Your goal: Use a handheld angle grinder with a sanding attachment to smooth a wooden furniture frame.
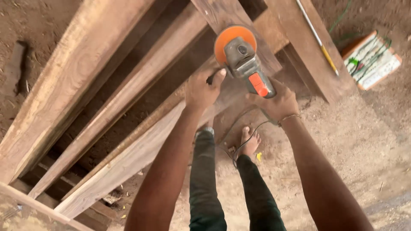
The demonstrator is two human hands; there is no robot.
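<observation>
1. The floor [368, 141] is bare, sawdust-strewn earth.
2. Long wooden planks [128, 85] lie slanted across its left and far parts, stacked on lower timbers.
3. A flat pale board wound with green cord [371, 60] lies at its far right corner.
4. A black cable [239, 143] trails over the middle, near a bare foot [249, 143].

A grinder [245, 60] with an orange disc is held over a sloping plank [141, 145], seen from above. The side handle is gripped by the left hand [202, 90]; the rear of the body is clasped by the right hand [277, 102], where a bracelet [289, 117] is worn at the wrist. A cord [239, 141] trails down to the sandy floor [351, 141] beside a bare foot [250, 141]. More planks [72, 81] are stacked to the left. A socket board [371, 60] with green wires lies near the floor's upper right corner.
</observation>
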